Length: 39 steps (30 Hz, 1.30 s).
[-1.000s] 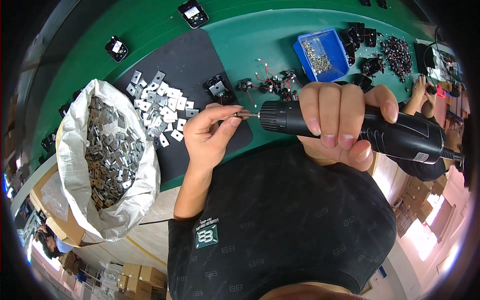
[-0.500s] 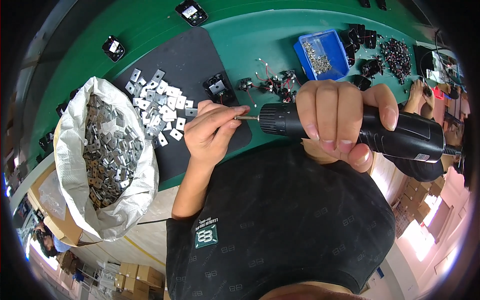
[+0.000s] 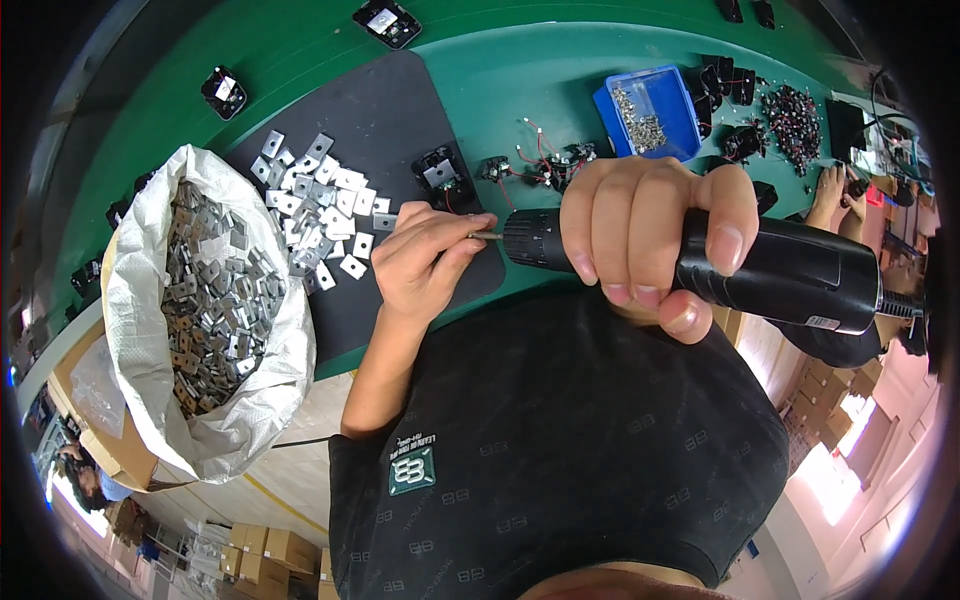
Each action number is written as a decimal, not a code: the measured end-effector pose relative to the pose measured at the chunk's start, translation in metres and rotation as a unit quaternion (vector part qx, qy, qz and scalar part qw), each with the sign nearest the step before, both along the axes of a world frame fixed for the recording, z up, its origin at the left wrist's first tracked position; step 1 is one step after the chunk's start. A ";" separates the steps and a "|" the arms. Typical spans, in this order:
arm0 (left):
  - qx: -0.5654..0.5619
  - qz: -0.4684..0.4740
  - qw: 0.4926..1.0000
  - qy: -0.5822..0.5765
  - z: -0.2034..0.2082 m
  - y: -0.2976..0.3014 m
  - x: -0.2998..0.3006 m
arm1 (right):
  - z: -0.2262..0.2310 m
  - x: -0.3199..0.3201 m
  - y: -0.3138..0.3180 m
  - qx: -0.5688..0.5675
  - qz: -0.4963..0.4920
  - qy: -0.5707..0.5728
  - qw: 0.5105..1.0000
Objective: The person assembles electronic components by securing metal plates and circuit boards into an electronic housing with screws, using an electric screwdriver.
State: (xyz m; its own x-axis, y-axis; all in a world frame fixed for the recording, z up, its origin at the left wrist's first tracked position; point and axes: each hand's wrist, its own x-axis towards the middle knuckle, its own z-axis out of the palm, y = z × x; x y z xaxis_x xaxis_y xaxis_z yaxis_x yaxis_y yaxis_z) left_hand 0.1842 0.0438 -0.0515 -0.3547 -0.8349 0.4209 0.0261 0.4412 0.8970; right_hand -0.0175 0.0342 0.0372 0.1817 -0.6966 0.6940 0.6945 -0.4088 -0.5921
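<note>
Black power screwdriver [image 3: 790, 275], wrapped by right hand [image 3: 645, 235]: likely heavy, rigid, best gripped mid-barrel. Metal bit [image 3: 488, 236], left of that hand: slim, probably stiff, tip pinched by left hand [image 3: 420, 258].

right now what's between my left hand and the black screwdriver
In the head view, a thin metal shaft bridges your left hand and the black screwdriver.

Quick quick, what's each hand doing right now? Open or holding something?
Left hand: closed, pinching at the tip of the metal bit; anything else in the pinch is too small to tell.
Right hand: closed around the black power screwdriver.
</note>
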 end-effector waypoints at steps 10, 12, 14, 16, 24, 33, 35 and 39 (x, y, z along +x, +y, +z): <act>-0.084 0.053 0.911 -0.401 0.000 -0.027 0.014 | -0.028 0.022 -0.002 0.102 -0.175 0.096 0.974; -0.088 0.062 0.913 -0.394 -0.001 -0.029 0.013 | -0.038 0.028 -0.005 0.089 -0.182 0.103 0.974; -0.079 0.065 0.917 -0.385 0.002 -0.030 0.010 | -0.047 0.032 -0.007 0.079 -0.192 0.113 0.972; -0.076 0.067 0.921 -0.376 0.001 -0.031 0.010 | -0.052 0.035 -0.008 0.075 -0.215 0.130 0.965; -0.073 0.061 0.925 -0.367 0.000 -0.035 0.009 | -0.060 0.037 -0.012 0.060 -0.218 0.124 0.966; -0.090 0.053 0.927 -0.359 0.001 -0.040 0.013 | -0.064 0.037 -0.017 0.003 -0.190 0.176 0.966; -0.087 0.048 0.925 -0.366 0.001 -0.042 0.012 | -0.067 0.036 -0.019 -0.002 -0.187 0.180 0.966; -0.087 0.045 0.923 -0.372 0.008 -0.042 0.003 | -0.063 0.029 -0.014 0.014 -0.187 0.153 0.970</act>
